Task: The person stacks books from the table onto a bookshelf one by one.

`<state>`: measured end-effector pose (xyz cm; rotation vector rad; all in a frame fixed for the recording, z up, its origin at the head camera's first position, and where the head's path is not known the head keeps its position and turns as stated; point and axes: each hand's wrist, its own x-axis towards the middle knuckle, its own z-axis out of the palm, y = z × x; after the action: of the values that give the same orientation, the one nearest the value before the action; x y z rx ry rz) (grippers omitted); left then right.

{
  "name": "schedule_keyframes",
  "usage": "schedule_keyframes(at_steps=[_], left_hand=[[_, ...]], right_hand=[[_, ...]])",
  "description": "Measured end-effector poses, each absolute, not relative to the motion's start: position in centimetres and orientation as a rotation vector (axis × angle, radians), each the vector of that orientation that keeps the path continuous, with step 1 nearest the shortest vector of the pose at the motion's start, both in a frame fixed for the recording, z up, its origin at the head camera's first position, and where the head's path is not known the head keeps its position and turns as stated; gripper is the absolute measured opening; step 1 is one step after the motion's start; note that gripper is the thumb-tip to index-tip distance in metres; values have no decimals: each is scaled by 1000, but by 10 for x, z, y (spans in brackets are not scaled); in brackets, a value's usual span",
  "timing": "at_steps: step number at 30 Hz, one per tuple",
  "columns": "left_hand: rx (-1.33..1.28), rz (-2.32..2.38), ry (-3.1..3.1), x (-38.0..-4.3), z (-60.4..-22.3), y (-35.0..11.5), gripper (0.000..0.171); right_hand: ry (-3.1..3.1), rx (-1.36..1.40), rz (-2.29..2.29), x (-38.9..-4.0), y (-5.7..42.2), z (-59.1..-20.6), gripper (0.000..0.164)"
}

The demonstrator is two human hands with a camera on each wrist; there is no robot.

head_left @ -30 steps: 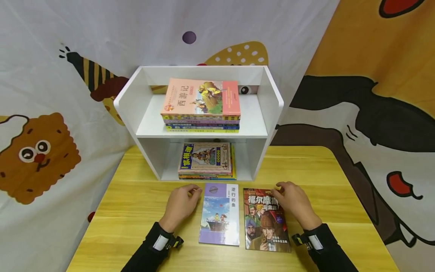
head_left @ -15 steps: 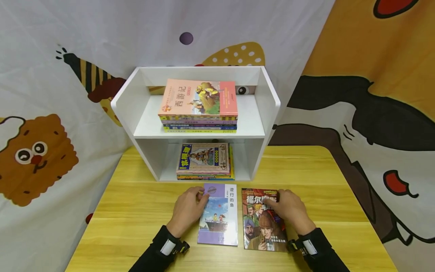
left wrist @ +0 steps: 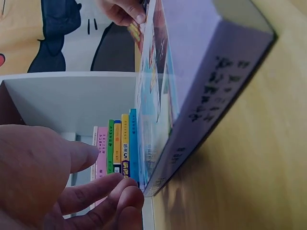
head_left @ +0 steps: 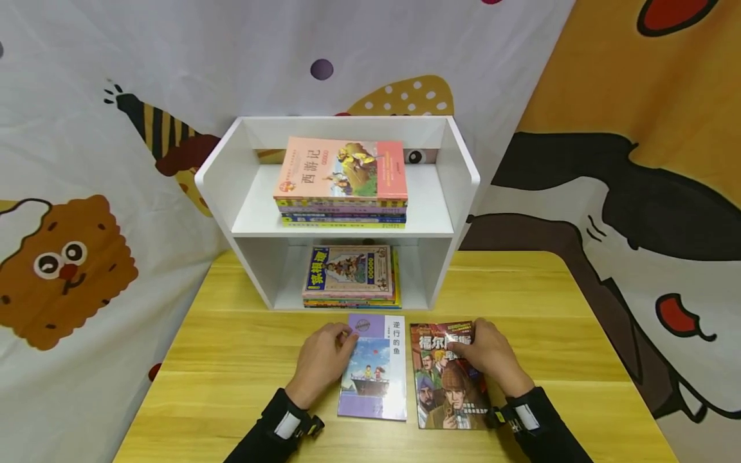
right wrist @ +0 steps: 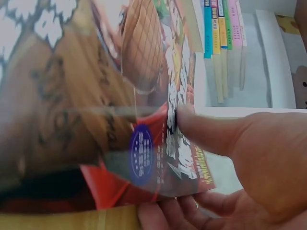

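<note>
A purple book (head_left: pixel 372 405) with a boat picture lies flat on the table. At its upper left edge is my left hand (head_left: pixel 324 360); in the left wrist view, thumb and loosely bent fingers (left wrist: pixel 103 191) are apart near the book's spine (left wrist: pixel 211 91), and whether they touch it is unclear. To the right lies a dark red detective comic book (head_left: pixel 446 386). My right hand (head_left: pixel 494 354) pinches its upper right edge, thumb (right wrist: pixel 211 129) on the cover and fingers at the edge, partly hidden beneath. The comic's near edge looks tilted slightly.
Behind the books stands a white two-tier bookshelf (head_left: pixel 246 199). Its upper tier bears a stack of books topped by a pink one (head_left: pixel 341 167); a lower stack (head_left: pixel 350 273) sits beneath. The wooden table (head_left: pixel 220 347) meets a cartoon-printed curtain (head_left: pixel 173 58).
Both hands have moved inward to the books' outer edges. My right hand has taken hold of the comic book and shifted it slightly left. The purple book has barely moved.
</note>
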<state>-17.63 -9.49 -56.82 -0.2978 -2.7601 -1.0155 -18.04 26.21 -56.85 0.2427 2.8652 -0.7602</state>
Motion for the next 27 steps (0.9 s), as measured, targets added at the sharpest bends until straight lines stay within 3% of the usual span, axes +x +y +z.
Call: schedule_keyframes(at_steps=[6,14,27], left_hand=[[-301,-1016,-2767,-175,-567,-93,21],[-310,-1016,-2790,-176,-568,-92,22],[-294,-1012,-2781,-176,-568,-93,19]], right_hand=[[2920,202,-822,-180,265,-566,49],[2876,262,-802,-181,265,-564,40],[2948,139,-865,-181,259,-563,28]])
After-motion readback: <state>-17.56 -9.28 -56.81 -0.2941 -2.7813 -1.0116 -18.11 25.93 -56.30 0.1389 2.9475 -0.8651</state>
